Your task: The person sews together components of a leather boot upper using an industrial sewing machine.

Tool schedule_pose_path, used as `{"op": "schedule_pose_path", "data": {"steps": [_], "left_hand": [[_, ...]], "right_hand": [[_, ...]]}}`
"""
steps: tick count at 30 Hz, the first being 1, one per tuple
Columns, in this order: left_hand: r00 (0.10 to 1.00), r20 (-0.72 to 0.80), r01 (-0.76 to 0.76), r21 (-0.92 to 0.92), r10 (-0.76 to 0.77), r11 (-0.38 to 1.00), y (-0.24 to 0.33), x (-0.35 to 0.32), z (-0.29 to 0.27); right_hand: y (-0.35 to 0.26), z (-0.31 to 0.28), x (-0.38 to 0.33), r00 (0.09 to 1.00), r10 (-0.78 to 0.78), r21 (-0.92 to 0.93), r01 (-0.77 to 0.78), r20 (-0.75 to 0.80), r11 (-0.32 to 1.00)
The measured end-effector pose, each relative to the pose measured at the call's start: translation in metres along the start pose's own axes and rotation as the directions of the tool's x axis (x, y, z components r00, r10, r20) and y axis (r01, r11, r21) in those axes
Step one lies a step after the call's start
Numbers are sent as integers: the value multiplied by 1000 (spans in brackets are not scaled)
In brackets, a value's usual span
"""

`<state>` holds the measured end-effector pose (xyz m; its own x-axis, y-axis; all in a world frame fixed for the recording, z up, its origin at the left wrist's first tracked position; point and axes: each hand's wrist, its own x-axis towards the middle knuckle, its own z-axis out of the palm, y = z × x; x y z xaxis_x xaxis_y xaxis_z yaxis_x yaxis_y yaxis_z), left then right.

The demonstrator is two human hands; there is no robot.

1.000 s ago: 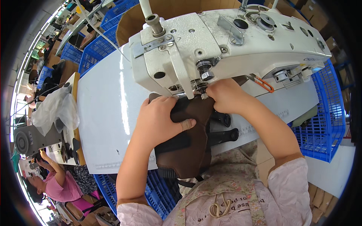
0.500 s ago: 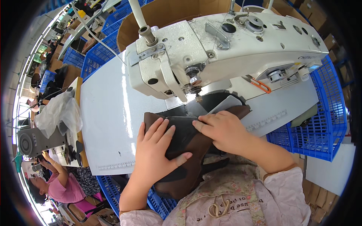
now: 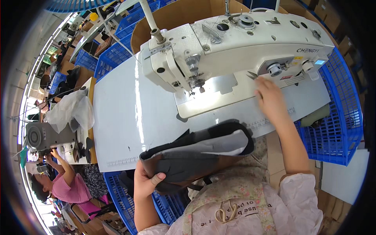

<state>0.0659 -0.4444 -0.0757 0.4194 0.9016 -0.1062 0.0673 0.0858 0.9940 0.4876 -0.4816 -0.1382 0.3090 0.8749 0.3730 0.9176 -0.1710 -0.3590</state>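
My left hand [image 3: 147,181] grips the left end of a dark brown and black bag-like sewn piece [image 3: 184,166], thumb on top. The piece is held over my lap at the table's front edge, its grey and white inner layers showing along the upper opening. At the right, my right hand [image 3: 270,98] is on the thread snips [image 3: 252,74] lying on the sewing machine's bed; their blades stick out past my fingers and the orange handle is hidden under them. The white sewing machine [image 3: 243,47] stands in front, nothing under its needle area.
A white table [image 3: 117,117] surrounds the machine bed, with rulers along its front edge. Blue crates stand at the right [image 3: 329,133] and below the table. At the left a person in pink [image 3: 70,196] works at another machine [image 3: 47,135], beside a clear plastic bag [image 3: 72,111].
The sewn piece has come out from under the machine's needle toward my lap, in my left hand. My right hand has let go of it and moved right onto the snips.
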Motion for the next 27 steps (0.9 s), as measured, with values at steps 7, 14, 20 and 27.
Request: {"op": "schedule_pose_path", "data": {"steps": [7,14,20,27], "left_hand": [[999,34,-15,-70,18,997,-2,-33,-4],[998,62,24,-122,-16,992,-15,-55,-16],[985,145,-79,-72,88,994,-6,-62,-15],[978,184,-88,-73,100,993,1,-62,-9]], "right_hand": [[36,19,-9,994,70,-196,-86,-88,977],[-2,-20,-19,996,80,420,-57,-36,906],[-66,-66,-27,817,-379,804,-163,435,572],[-82,-66,-21,560,-534,762,-330,634,557]]}}
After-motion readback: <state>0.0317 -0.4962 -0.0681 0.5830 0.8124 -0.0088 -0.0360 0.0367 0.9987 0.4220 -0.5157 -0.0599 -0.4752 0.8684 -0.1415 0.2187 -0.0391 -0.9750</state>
